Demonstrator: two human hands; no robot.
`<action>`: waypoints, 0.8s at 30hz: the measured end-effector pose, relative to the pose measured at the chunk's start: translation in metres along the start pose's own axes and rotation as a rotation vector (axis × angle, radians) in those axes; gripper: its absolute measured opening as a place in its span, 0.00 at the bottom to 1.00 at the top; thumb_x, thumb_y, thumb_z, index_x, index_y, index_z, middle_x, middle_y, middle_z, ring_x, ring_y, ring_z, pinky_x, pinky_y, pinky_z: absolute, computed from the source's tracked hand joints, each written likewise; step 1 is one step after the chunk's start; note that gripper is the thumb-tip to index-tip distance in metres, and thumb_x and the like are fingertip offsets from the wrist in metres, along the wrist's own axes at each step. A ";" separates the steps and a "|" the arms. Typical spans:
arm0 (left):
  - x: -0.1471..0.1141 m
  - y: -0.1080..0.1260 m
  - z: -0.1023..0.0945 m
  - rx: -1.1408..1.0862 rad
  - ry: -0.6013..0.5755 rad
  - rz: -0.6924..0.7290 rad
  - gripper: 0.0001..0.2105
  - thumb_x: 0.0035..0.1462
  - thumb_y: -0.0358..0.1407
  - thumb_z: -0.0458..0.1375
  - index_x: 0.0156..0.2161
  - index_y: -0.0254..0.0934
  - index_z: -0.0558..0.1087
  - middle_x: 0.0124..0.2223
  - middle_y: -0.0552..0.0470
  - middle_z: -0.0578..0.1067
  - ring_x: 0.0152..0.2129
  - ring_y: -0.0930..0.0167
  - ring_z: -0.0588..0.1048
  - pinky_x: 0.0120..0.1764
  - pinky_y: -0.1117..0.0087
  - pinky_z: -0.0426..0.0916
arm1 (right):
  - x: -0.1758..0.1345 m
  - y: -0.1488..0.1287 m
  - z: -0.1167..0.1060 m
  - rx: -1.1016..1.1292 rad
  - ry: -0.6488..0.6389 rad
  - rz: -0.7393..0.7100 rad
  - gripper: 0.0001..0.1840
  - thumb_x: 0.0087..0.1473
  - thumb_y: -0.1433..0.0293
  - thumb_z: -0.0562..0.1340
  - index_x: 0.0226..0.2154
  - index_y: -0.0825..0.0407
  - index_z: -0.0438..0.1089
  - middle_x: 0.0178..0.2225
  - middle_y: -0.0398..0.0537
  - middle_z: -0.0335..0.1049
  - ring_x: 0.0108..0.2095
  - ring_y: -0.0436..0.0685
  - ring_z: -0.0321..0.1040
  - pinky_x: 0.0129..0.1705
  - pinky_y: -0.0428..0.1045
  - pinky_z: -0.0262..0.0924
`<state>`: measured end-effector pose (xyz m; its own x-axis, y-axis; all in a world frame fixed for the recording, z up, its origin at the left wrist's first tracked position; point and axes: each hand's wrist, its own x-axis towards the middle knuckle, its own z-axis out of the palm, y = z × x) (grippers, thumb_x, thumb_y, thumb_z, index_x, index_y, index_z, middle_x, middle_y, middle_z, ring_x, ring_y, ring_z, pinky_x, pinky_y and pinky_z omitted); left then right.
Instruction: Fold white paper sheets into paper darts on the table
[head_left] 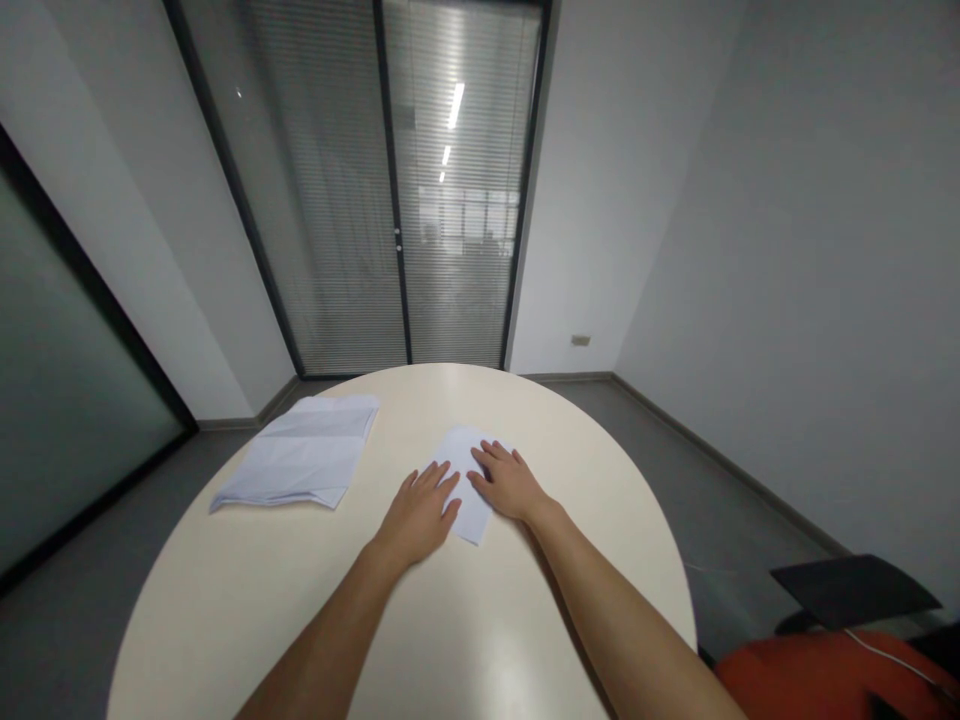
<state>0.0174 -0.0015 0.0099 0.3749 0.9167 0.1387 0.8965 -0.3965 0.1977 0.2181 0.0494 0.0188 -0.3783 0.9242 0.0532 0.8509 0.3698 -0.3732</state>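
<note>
Table: I see a round cream table [315, 600] filling the lower half of my view, smooth and glossy; I judge paper slides easily on it, so any sideways push from a palm could shift a sheet out of line.
Stack of paper: a loose pile of white sheets [300, 455] lies on the left of the table, well apart from both hands; its edges look uneven, and I think a brush from a forearm could fan it further.
Folded paper: a small white sheet [463, 470] lies flat near the middle of the table, partly under both hands; if the two hands press unevenly, I expect a crooked crease or a wrinkle.
Left hand: my left hand [420, 515] lies flat, fingers spread and fully open, palm down on the near left edge of the small sheet; it grips nothing.
Right hand: my right hand [508, 483] is likewise flat and open, fingers extended, pressing on the right part of the same sheet; it holds nothing, only touches it.
</note>
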 end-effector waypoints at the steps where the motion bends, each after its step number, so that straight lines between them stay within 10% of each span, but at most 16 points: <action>1: 0.000 0.000 0.000 0.003 -0.001 -0.002 0.24 0.70 0.40 0.48 0.67 0.39 0.65 0.71 0.44 0.61 0.69 0.57 0.58 0.67 0.48 0.54 | 0.000 0.000 -0.001 -0.014 0.008 0.041 0.32 0.67 0.58 0.54 0.68 0.54 0.58 0.72 0.58 0.49 0.72 0.70 0.43 0.70 0.68 0.39; 15: 0.000 -0.003 0.004 -0.122 0.048 0.139 0.23 0.68 0.43 0.53 0.64 0.37 0.68 0.69 0.43 0.65 0.66 0.59 0.63 0.68 0.53 0.54 | 0.002 -0.001 -0.001 -0.111 0.070 0.261 0.33 0.67 0.55 0.52 0.68 0.53 0.57 0.72 0.60 0.48 0.71 0.71 0.42 0.68 0.69 0.35; 24: -0.003 0.001 0.002 -0.130 -0.039 0.033 0.28 0.66 0.49 0.52 0.68 0.42 0.63 0.73 0.46 0.57 0.71 0.54 0.52 0.69 0.43 0.46 | 0.001 -0.001 0.002 -0.090 0.030 0.147 0.40 0.65 0.49 0.53 0.70 0.54 0.54 0.73 0.60 0.44 0.73 0.74 0.35 0.69 0.72 0.27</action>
<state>0.0176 -0.0046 0.0076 0.4146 0.9034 0.1097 0.8466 -0.4271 0.3177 0.2158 0.0493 0.0172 -0.2379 0.9708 0.0321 0.9260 0.2367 -0.2941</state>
